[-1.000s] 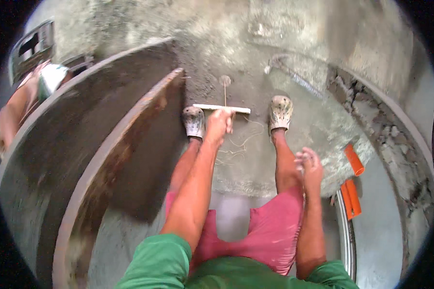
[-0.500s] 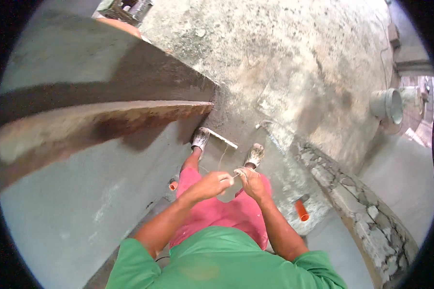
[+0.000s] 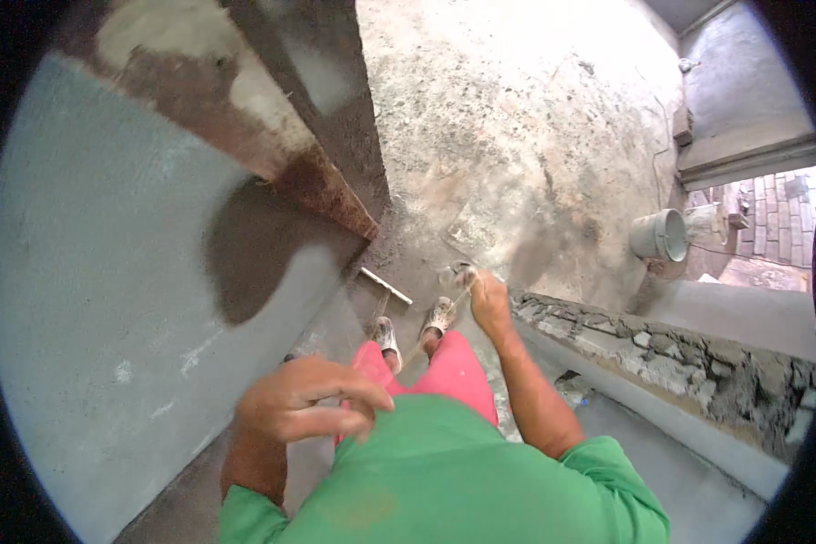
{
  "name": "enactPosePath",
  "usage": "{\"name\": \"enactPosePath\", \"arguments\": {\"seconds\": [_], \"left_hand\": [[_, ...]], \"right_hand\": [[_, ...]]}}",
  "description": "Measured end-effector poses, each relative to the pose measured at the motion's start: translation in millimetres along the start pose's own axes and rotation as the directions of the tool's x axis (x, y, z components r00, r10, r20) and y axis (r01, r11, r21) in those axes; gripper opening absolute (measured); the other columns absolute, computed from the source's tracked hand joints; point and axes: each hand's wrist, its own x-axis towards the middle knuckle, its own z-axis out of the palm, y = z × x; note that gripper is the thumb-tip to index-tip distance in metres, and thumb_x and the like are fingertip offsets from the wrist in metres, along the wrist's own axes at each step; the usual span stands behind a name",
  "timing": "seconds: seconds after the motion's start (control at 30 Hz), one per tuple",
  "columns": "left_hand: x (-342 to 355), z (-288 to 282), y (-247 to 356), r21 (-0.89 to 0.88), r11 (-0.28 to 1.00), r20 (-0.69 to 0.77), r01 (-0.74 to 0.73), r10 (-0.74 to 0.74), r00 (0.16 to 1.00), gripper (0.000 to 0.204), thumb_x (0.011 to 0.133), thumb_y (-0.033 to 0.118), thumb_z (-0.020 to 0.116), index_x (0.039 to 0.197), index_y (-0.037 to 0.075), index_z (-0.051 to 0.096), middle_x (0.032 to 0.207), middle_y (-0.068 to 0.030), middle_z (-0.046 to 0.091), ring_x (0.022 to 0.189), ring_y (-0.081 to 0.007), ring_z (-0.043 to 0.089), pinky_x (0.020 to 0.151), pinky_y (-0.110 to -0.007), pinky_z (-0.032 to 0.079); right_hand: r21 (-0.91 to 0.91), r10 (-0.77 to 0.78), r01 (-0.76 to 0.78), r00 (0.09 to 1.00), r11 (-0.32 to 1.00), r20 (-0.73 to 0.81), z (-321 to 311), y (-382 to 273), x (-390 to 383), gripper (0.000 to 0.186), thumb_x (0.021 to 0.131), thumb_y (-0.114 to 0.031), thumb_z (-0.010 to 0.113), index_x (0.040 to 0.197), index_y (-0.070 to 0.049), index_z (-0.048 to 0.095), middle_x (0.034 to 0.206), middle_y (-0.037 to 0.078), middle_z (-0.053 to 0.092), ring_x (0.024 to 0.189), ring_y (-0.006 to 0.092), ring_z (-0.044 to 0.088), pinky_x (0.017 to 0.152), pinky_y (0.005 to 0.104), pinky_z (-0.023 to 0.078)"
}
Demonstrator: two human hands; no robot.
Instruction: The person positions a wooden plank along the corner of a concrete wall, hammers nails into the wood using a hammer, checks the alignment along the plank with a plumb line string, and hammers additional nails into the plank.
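Pale string [image 3: 462, 296] hangs in loose strands at the worker's right hand [image 3: 490, 304], which is clenched around part of it and extended forward over the concrete floor [image 3: 508, 127]. Half a second ago both hands met over the lap on that string; they have since parted, the left hand [image 3: 304, 397] now being drawn back beside the green shirt [image 3: 462, 462]. Its fingers are loosely bent and spaced apart, with nothing seen in them. In my judgement, control of the string has thereby passed to the right hand alone. A blurred, pale-and-dark item [image 3: 459, 270] shows at the right fingertips; from this view it cannot be told whether it is gripped or lies beyond. The white stick [image 3: 385, 285] remains on the floor, ahead of the speckled clogs [image 3: 441, 315] and untouched by either hand, with a strand of string near it. To the right are a low rubble-topped wall [image 3: 662, 349] and, beyond it, a grey bucket [image 3: 648, 238]. Labels and markings: none legible on the bucket, shirt or stick.
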Motion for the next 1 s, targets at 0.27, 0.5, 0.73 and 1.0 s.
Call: {"name": "enactPosePath", "arguments": {"seconds": [0.27, 0.5, 0.73, 1.0], "left_hand": [[-180, -63, 92, -0.239, 0.842, 0.429, -0.484, 0.539, 0.725, 0.016, 0.089, 0.015, 0.070, 0.094, 0.000, 0.070, 0.089, -0.0135, 0.072, 0.083, -0.0289, 0.069, 0.092, -0.044, 0.053], [-214, 7, 99, 0.499, 0.436, -0.748, -0.749, 0.653, -0.118, 0.012, 0.087, 0.011, 0.068, 0.086, -0.001, 0.067, 0.070, -0.0080, 0.070, 0.058, -0.0137, 0.067, 0.050, -0.029, 0.053], [-130, 60, 245, 0.670, 0.516, -0.727, 0.533, 0.312, 0.612, 0.006, 0.083, 0.007, 0.072, 0.085, 0.002, 0.073, 0.071, -0.0076, 0.070, 0.060, -0.0184, 0.068, 0.057, -0.034, 0.053], [-105, 141, 414, 0.429, -0.027, -0.798, 0.903, 0.456, 0.393, 0.013, 0.079, 0.017, 0.081, 0.078, 0.005, 0.075, 0.071, -0.0076, 0.073, 0.058, -0.0176, 0.067, 0.056, -0.034, 0.054]], "right_hand": [[0.143, 0.000, 0.030, 0.978, 0.989, -0.207, -44, -102, 55, 0.044, 0.109, -0.032, 0.050, 0.090, 0.001, 0.072, 0.089, 0.013, 0.075, 0.086, 0.0206, 0.070, 0.083, 0.0357, 0.054], [0.494, -0.071, 0.086, 0.996, 0.865, -0.050, -60, -142, 126, 0.043, 0.110, -0.034, 0.048, 0.094, 0.003, 0.062, 0.076, 0.009, 0.066, 0.075, 0.0179, 0.067, 0.068, 0.0362, 0.055], [0.056, -0.574, 0.606, 0.715, 0.793, 0.399, -91, -153, 188, 0.019, 0.099, -0.017, 0.047, 0.087, -0.004, 0.054, 0.075, 0.018, 0.058, 0.071, 0.0361, 0.061, 0.066, 0.0463, 0.049], [0.325, -0.416, 0.293, 0.801, 0.899, 0.431, -106, -158, 220, 0.047, 0.107, -0.033, 0.047, 0.080, 0.002, 0.063, 0.068, 0.013, 0.063, 0.062, 0.0225, 0.061, 0.061, 0.0384, 0.050]]}}
